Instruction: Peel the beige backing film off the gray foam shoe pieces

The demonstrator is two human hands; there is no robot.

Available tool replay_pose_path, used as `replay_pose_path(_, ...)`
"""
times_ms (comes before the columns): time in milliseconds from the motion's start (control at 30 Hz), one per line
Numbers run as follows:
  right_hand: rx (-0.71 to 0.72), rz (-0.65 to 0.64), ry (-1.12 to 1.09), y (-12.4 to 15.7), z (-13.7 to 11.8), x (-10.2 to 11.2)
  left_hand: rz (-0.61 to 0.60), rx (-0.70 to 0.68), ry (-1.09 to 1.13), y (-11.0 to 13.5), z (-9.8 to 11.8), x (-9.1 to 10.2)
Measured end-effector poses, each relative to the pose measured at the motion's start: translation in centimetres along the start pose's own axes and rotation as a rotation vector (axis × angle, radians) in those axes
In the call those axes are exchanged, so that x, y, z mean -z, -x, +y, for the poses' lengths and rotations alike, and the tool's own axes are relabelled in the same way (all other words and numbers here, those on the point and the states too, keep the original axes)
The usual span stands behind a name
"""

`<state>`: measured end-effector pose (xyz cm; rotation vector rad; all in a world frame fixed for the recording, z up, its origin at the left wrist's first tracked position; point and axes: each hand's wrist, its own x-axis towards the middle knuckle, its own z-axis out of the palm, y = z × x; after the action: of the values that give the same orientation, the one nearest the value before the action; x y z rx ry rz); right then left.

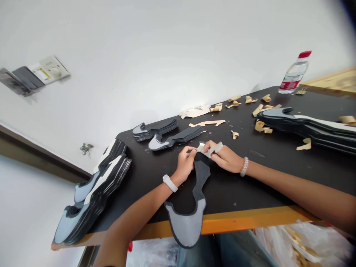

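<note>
Well left of the dark, grey-toed shoe-upper piece (189,226), 2 tall fanned stacks of cut upper pieces (94,189) sit at the end of a black worktable (236,193). Up and left of the piece lie a shorter dark stack (154,129) and a grey-toed stack (178,138).

The left hand (185,165), with a white band on its wrist, is just left of the piece's narrow end, and its fingers pinch a pale strip (213,149), perhaps backing paper, lying on that end. The left wrist is nearer the piece's middle than the right hand is. The piece's long axis runs from under the 2 hands, toward the person, and its grey toe hangs past the table's orange edge (228,222).

The right hand (224,157), with a beaded bracelet (244,166), is just right of the narrow end and clenches the same strip, so both hands are grasping it.

Farther right of the piece are curled tan paper scraps (258,126), a plastic water bottle with a red cap (294,74), and another long dark stack (306,128)
</note>
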<state>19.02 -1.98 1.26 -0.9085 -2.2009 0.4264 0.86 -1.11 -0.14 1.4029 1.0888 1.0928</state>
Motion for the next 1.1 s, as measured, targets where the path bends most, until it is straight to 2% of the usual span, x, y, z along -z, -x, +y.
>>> replay_pose_path(67,0.005,0.038,-0.096,0.0,0.4,-0.3,-0.001,0.016,0.008,0.0,0.0,0.0)
replay_pose_path(167,-0.004,0.025,-0.149,0.2,0.6,-0.6,0.005,0.035,0.026,0.1,0.1,-0.1)
replay_pose_path(267,-0.06,0.07,-0.036,0.2,0.4,-0.7,-0.018,0.043,0.034,0.1,0.0,-0.1)
replay_pose_path(367,-0.056,0.129,0.108,0.1,0.3,-0.7,-0.019,0.042,0.017,0.0,-0.1,-0.1)
replay_pose_path(467,0.0,0.163,0.166,0.0,0.1,-0.5,-0.025,-0.035,-0.002,-0.1,-0.2,0.0)
replay_pose_path(533,0.09,0.171,0.156,-0.1,0.0,-0.3,-0.061,-0.095,-0.006,-0.2,-0.1,0.1)
replay_pose_path(633,0.268,0.128,0.128,-0.1,-0.2,-0.1,-0.057,-0.128,0.023,-0.2,0.0,0.1)
replay_pose_path(733,0.383,0.08,0.176,-0.2,-0.2,0.0,-0.007,-0.13,0.058,-0.2,0.0,0.1)
replay_pose_path(867,0.396,0.013,0.215,-0.3,-0.1,0.2,0.018,-0.135,0.049,-0.1,0.0,0.0)
replay_pose_path(1100,0.384,-0.077,0.246,-0.4,-0.3,0.5,-0.009,-0.126,0.034,-0.1,-0.2,0.0)
